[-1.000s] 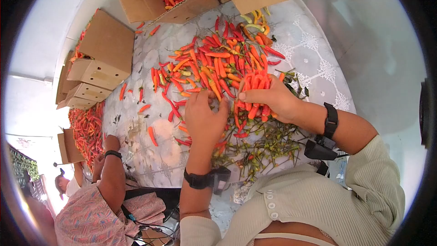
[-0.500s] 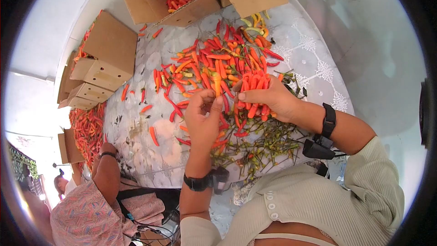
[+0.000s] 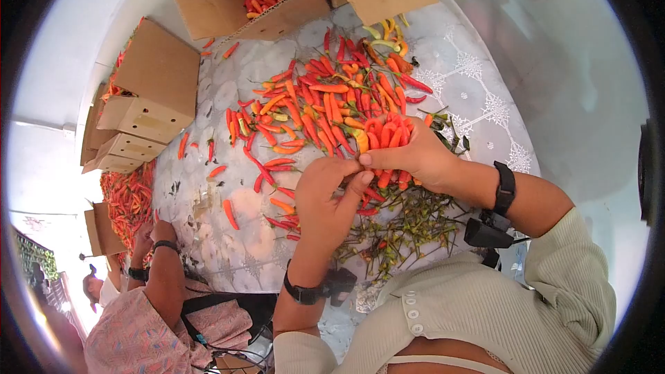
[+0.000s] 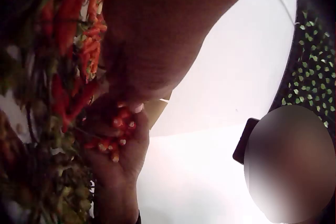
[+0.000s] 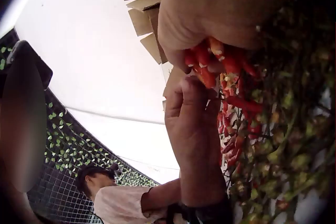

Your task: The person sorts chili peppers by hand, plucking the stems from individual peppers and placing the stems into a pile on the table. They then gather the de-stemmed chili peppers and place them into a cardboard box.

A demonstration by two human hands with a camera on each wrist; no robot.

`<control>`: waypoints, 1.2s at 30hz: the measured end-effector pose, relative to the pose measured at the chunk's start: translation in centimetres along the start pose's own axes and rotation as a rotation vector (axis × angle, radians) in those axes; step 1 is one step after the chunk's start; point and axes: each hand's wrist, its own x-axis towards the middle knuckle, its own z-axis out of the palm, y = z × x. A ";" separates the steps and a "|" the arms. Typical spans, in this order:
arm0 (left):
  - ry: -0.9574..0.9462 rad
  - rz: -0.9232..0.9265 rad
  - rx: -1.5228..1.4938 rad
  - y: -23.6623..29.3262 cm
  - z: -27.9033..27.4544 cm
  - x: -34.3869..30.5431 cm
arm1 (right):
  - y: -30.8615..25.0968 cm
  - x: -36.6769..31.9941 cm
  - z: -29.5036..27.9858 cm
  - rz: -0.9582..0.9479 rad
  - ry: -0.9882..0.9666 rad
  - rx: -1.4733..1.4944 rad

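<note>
In the head view, the right hand grips a bunch of red-orange chillies. A yellow-orange chilli stands at the bunch's left side, by the right thumb. The left hand pinches at this chilli's lower end, its fingertips meeting the right thumb; the stem is hidden. The right wrist view shows the left hand just below the gripped chillies. In the left wrist view, cut-looking pale ends of the bunch show in the right hand.
Loose chillies are spread over the patterned tablecloth. Green stems lie near the front edge. Cardboard boxes with chillies stand at the back and left. Another person's arm is beside a chilli heap.
The left hand has picked up the yellow-orange chilli from the pile and brought it right and towards the body, against the bunch. The right hand keeps its grip, nearly still.
</note>
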 end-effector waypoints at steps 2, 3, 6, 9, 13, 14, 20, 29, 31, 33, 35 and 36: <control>0.158 -0.019 0.043 0.3 -0.1 -0.2 | -0.2 0.0 0.0 0.033 0.008 0.009; 0.236 -0.029 0.065 0.4 -0.1 -0.2 | -0.5 0.0 0.1 0.063 0.002 -0.003; 0.477 0.097 0.190 0.4 -0.3 0.3 | -1.9 -0.4 0.5 0.176 -0.036 -0.069; 0.321 0.266 0.417 0.5 -0.9 1.2 | -3.0 -0.7 0.9 0.183 -0.126 -0.128; 0.103 0.135 0.283 -0.3 -0.8 0.6 | -0.9 -0.1 0.5 0.028 -0.146 -0.126; 0.093 0.102 0.279 -0.1 -1.0 0.5 | -1.4 -0.3 0.4 0.080 -0.149 -0.131; 0.299 -0.042 0.240 -0.7 -0.8 -0.1 | -1.5 -0.2 -0.2 0.138 -0.088 0.217; 0.291 -0.179 0.053 0.0 -0.2 -0.5 | -1.1 -0.6 0.4 0.067 -0.074 0.156; 0.235 -0.091 0.106 0.3 0.3 -0.5 | -1.2 -0.7 0.5 0.098 -0.062 0.138; 0.191 -0.033 0.124 0.2 0.5 -0.5 | -1.2 -0.7 0.5 0.142 -0.021 0.125; 0.138 -0.057 0.114 0.3 0.5 -0.4 | -1.8 -0.8 0.9 0.096 0.027 0.111; 0.112 -0.070 0.109 0.4 0.4 -0.4 | -2.0 -0.9 1.1 0.074 0.050 0.103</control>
